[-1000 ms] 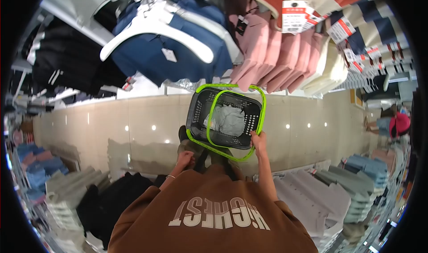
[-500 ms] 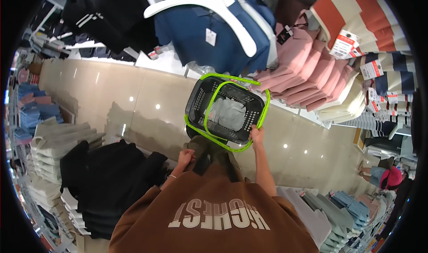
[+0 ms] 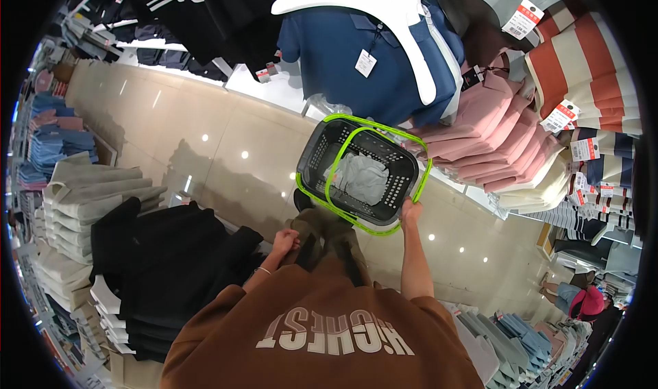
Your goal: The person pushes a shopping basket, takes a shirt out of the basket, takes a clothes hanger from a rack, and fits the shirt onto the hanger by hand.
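Note:
My right hand (image 3: 410,213) is closed round the green rim or handle at the near right corner of a dark grey shopping basket (image 3: 319,152). A crumpled light grey cloth item (image 3: 363,178) lies on the basket's bottom. One green handle crosses over the basket's opening. Beside my leg, my left hand (image 3: 286,241) hangs with its fingers curled in, and nothing shows in them. Just beyond the basket, a blue shirt (image 3: 370,67) hangs under a white hanger (image 3: 370,4), with folded pink shirts (image 3: 490,132) to its right.
Folded black garments (image 3: 171,265) and a light grey pile (image 3: 89,197) stand at the lower left. Striped shirts (image 3: 582,67) hang at the upper right. A person in a pink top (image 3: 587,303) is at the far right. Tiled floor (image 3: 226,135) runs between the displays.
The view has turned, so the blue shirt and pink shirts have shifted right and the black garments show more fully. The basket appears slightly further right, still held by my right hand.

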`<state>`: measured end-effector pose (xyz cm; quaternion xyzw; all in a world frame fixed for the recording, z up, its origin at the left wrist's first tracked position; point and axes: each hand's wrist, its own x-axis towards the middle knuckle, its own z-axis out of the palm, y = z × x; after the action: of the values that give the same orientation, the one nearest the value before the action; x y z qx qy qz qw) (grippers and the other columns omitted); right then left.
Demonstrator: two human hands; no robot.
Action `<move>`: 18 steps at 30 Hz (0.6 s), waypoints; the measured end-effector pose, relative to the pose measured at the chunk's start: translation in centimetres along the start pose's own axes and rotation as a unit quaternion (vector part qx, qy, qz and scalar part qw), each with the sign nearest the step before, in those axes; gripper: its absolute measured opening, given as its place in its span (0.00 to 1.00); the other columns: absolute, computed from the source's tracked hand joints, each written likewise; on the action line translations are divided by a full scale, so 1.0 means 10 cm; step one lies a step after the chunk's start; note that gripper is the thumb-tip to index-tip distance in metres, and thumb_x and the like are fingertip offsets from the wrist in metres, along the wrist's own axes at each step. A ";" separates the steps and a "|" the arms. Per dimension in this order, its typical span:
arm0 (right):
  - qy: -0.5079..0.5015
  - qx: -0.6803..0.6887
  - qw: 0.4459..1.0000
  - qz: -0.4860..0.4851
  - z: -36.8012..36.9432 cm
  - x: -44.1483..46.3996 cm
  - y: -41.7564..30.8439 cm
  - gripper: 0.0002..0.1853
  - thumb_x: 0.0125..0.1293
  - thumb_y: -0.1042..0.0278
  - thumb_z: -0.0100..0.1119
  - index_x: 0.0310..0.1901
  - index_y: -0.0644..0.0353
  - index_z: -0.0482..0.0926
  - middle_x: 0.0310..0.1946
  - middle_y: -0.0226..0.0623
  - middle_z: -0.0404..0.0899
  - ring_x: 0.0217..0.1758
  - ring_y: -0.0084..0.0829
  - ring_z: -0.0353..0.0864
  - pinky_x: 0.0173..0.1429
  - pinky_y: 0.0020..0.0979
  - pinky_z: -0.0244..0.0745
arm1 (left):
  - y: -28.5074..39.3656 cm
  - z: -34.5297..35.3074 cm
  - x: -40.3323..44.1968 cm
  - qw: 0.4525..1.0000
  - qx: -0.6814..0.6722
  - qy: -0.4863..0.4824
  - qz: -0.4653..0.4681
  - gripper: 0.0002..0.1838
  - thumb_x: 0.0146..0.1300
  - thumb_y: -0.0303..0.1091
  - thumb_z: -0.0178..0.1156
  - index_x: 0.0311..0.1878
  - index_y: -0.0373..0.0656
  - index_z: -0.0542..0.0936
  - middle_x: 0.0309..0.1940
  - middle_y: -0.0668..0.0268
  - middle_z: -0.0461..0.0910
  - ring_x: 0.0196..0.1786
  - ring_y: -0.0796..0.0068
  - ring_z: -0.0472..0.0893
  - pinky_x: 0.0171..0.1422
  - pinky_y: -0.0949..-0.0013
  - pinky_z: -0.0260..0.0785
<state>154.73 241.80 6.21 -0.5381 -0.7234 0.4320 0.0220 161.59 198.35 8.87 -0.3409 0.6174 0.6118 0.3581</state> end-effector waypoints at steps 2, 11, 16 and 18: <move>-0.017 0.014 1.000 -0.010 0.12 -0.15 -0.14 0.16 0.58 0.63 0.60 0.31 0.72 0.76 0.18 0.42 0.76 0.16 0.38 0.76 0.21 0.40 0.71 | 0.07 -0.04 0.00 1.000 0.003 0.002 -0.008 0.10 0.66 0.35 0.56 0.44 0.39 0.78 0.26 0.63 0.80 0.23 0.74 0.79 0.29 0.71 0.76; -0.118 0.141 0.980 0.073 0.48 -0.50 -0.70 0.13 0.64 0.62 0.56 0.26 0.58 0.69 0.11 0.28 0.63 0.09 0.25 0.61 0.12 0.31 0.53 | 0.21 -0.19 -0.08 1.000 -0.002 0.002 -0.026 0.10 0.67 0.34 0.55 0.45 0.41 0.78 0.27 0.63 0.80 0.25 0.75 0.80 0.31 0.72 0.76; -0.088 0.138 0.984 0.072 0.31 -0.39 -0.72 0.12 0.63 0.62 0.56 0.26 0.56 0.68 0.11 0.26 0.60 0.08 0.23 0.58 0.12 0.29 0.48 | 0.25 -0.20 0.04 0.999 0.018 0.005 -0.038 0.10 0.66 0.35 0.55 0.46 0.42 0.79 0.29 0.63 0.81 0.26 0.74 0.80 0.32 0.71 0.76; -0.081 0.137 0.985 0.059 0.14 -0.38 -0.76 0.12 0.63 0.62 0.57 0.27 0.56 0.66 0.12 0.24 0.57 0.08 0.21 0.56 0.11 0.29 0.44 | 0.29 -0.19 0.08 0.999 0.022 -0.001 -0.038 0.10 0.66 0.35 0.55 0.46 0.42 0.79 0.29 0.63 0.81 0.26 0.74 0.80 0.32 0.71 0.76</move>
<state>149.83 237.57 11.88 -0.5353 -0.6234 0.5698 0.0112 158.63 196.54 9.69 -0.3556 0.6171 0.5840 0.3893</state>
